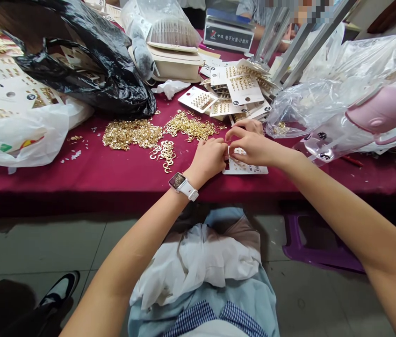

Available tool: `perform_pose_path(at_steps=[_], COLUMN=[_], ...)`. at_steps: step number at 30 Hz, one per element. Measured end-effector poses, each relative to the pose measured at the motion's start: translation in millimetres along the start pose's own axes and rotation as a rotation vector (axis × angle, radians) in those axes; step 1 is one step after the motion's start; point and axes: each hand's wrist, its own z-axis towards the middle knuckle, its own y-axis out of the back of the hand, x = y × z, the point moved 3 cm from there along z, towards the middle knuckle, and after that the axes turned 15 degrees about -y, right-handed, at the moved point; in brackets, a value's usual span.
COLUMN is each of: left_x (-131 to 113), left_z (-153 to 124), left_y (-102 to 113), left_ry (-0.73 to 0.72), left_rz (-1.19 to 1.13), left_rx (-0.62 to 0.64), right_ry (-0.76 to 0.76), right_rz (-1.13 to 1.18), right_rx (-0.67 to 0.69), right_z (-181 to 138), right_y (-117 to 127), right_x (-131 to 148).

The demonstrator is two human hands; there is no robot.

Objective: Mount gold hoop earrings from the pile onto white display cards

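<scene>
- Left hand (209, 158): palm down, fingers curled in toward the right hand; its fingertips come to the upper left part of the card, but whether they grip the card or a small piece cannot be told.
- Right hand (254, 144): wrist bent, index finger arched, the fingers partly closed with a narrow gap over the card; what, if anything, lies between the fingertips is too small to tell.
- Rectangular white card with small gold-coloured pieces and dark print (248, 169): flat on the desk covered in dark red cloth (61, 182), beneath the right hand's fingers and just right of the left hand's fingertips.
- Heap of tiny gold-coloured, shiny pieces (132, 135): left of the left hand, well apart from it.
- Heap of gold-coloured, hook-shaped pieces (187, 125): just beyond the left hand; a looser cluster of curved gold-coloured pieces (165, 154) lies to that hand's left.
- Untidy stack of white cards bearing rows of gold-coloured pieces (245, 89): beyond the right hand.
- Step in hand, as judged: fine two-handed fingertip work on one card.
- Demands of the next move, as judged: a steady card under the left hand, and a light, exact pinch from the right, without snagging neighbouring pieces.
</scene>
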Motion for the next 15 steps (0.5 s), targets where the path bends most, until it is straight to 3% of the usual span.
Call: perform_pose_path(at_steps=[10,15], left_x=[-0.3,-1.6], left_z=[-2.3,-2.8], left_y=[-2.7,-2.9], left_ry=[-0.041,-0.065], left_rz=[0.008,0.039], left_rx=[-0.029,-0.017], right_ry=[-0.087,-0.100], right_rz=[0.043,0.007], right_rx=[-0.052,-0.002], right_z=[-15.3,-20.3], right_y=[5.8,-0.3], right_x=[0.3,2.2])
